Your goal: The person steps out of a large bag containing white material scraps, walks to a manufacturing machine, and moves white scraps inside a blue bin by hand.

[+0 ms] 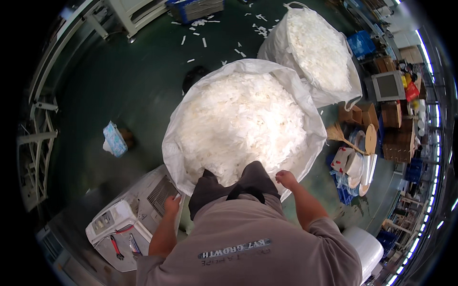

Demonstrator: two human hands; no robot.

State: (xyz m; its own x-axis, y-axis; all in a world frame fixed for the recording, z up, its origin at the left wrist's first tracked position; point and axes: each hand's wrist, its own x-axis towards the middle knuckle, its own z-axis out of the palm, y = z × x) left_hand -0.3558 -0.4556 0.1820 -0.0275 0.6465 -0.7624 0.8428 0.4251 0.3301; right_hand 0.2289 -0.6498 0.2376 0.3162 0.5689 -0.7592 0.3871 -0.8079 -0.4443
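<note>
A large white woven bulk bag (312, 95) stands before me, heaped with thin white scraps (243, 119). My thighs reach over its near side and my lower legs are hidden, so I cannot tell whether they are in the bag or behind its edge. At the bag's near right rim, my right hand (286, 178) is closed; anything in its fingers is hidden. My left hand (172, 204) is also closed, left of the bag and over a grey machine (143, 200). A small whitish bit shows at its fingertips, too small to name.
Behind to the right stands a second bag (317, 52) of white scraps. Loose strips litter the dark green floor (138, 81). A blue-and-white tissue pack (115, 139) lies at left. Red-handled pliers (116, 247) rest on the machine. A broom (344, 137) and cardboard boxes (398, 133) are at right.
</note>
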